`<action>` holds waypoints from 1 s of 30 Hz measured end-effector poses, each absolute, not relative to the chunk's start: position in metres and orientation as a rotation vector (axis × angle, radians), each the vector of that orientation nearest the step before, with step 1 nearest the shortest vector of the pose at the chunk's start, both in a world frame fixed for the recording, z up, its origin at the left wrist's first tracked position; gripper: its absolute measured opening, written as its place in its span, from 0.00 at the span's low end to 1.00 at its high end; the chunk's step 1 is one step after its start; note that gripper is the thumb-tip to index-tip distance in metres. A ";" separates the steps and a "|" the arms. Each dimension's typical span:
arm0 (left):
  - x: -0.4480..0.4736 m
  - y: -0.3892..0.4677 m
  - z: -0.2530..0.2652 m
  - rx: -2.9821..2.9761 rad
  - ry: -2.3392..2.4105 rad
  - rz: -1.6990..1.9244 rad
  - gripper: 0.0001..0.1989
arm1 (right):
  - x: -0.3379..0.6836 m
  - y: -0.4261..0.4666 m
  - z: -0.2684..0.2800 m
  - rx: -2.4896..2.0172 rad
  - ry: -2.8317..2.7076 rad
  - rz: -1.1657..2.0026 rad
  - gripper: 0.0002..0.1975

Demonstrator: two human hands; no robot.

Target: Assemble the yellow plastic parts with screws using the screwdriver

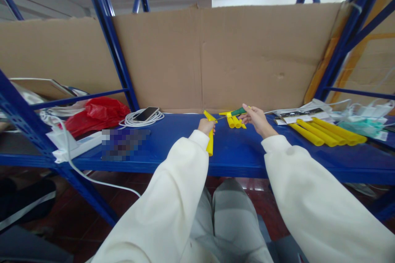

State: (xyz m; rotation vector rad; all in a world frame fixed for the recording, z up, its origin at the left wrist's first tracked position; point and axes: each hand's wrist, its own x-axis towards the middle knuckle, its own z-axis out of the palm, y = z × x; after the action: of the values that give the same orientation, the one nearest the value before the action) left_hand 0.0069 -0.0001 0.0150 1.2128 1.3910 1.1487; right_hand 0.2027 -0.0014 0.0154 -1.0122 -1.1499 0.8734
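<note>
Mid-frame, left hand (206, 126) closed around a yellow tube (210, 144), ends showing above and below it. Right hand (256, 119), right of centre, grips green-handled tool (238, 111), pointed toward the tube. More tubes (316, 132) on blue shelf (175, 125), right side.

Yellow tube (210, 144) — green tool handle (238, 111) — blue shelf (240, 148), off-white sleeves (173, 189).

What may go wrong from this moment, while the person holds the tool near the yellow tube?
The green-handled tool in the right hand points toward the left hand on the yellow tube; a slip might jab that hand. The long yellow tubes at the right could roll if the right sleeve brushes them. The white cable hanging past the front edge of the blue shelf might get snagged.
</note>
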 end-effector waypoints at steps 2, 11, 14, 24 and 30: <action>0.008 -0.001 0.015 1.210 1.393 1.148 0.09 | 0.202 -0.002 0.016 -1.009 -1.140 0.880 0.24; 0.008 -0.002 0.016 1.248 1.424 1.160 0.07 | 0.197 -0.009 0.021 -1.048 -1.043 0.764 0.20; 0.007 0.000 0.015 1.265 1.435 1.167 0.06 | 0.197 -0.010 0.022 -1.098 -1.029 0.743 0.18; 0.007 0.000 0.015 1.326 1.358 1.175 0.06 | 0.190 -0.013 0.020 -1.276 -1.175 0.870 0.09; 0.007 0.000 0.016 1.329 1.253 1.148 0.11 | 0.190 -0.012 0.013 -1.390 -1.486 0.953 0.03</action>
State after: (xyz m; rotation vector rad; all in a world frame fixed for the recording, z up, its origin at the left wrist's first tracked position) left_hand 0.0074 0.0000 0.0163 1.3289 1.2529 1.1481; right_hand 0.1905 -0.0123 0.0127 -1.3904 -1.4859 0.9526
